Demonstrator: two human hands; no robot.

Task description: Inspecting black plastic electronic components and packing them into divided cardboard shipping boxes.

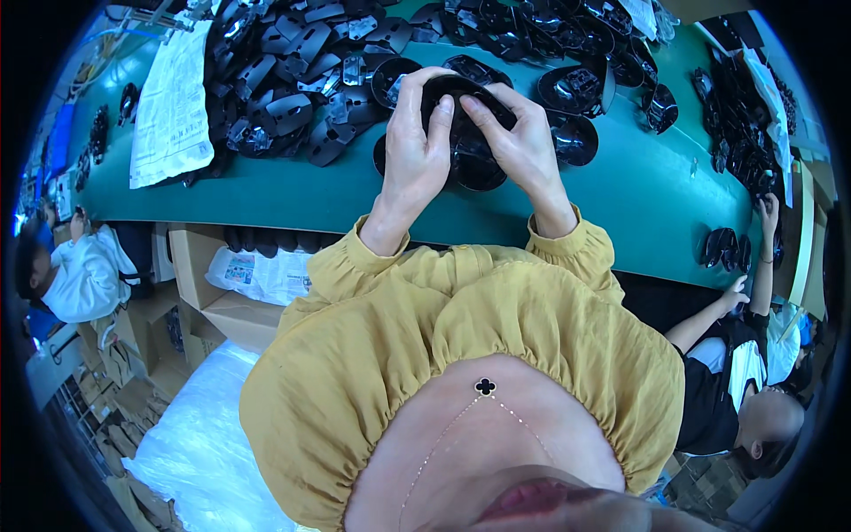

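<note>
My left hand (415, 146) and my right hand (525, 146) are both closed on one black curved plastic shell (459, 86). The fingers wrap over its far edge, and both thumbs press its near face, tips close together. The shell is tilted up above the green table (301, 195). Beneath my hands lie more glossy black shells (479, 168), partly hidden by my wrists. Just right of my right hand, glossy shells (572, 137) rest on the table. To the left of my left hand spreads a heap of matte black shells (292, 106) with some clear-looking pieces among them.
A glossy black heap (523, 31) lines the table's far side. Printed paper (173, 115) lies at left. Below the near edge are a cardboard box (235, 310) and clear plastic wrap (204, 443). A person (736, 372) works at right; another person (89, 275) sits at left.
</note>
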